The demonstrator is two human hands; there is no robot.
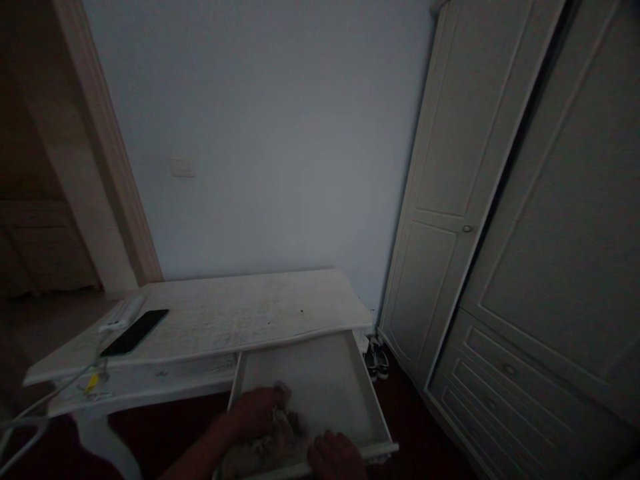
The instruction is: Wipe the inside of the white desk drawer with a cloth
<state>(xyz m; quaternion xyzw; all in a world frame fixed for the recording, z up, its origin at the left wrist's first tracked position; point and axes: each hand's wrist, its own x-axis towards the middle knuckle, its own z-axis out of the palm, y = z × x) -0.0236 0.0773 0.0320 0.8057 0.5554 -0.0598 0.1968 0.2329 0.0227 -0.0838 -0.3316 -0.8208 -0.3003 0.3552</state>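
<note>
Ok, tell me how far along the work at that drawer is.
Already done: the drawer is pulled out from the white table. In hand: the left hand is at a blurred, cloth-like bundle inside, and the right hand is on the drawer's front edge. Apparently left: finishing with the bundle, loosely bunched, and perhaps shutting the drawer.

My left hand reaches forward at the end of my bare arm, and it looks blurry. My right hand is low down, near my left one, with its fingers bent over.
</note>
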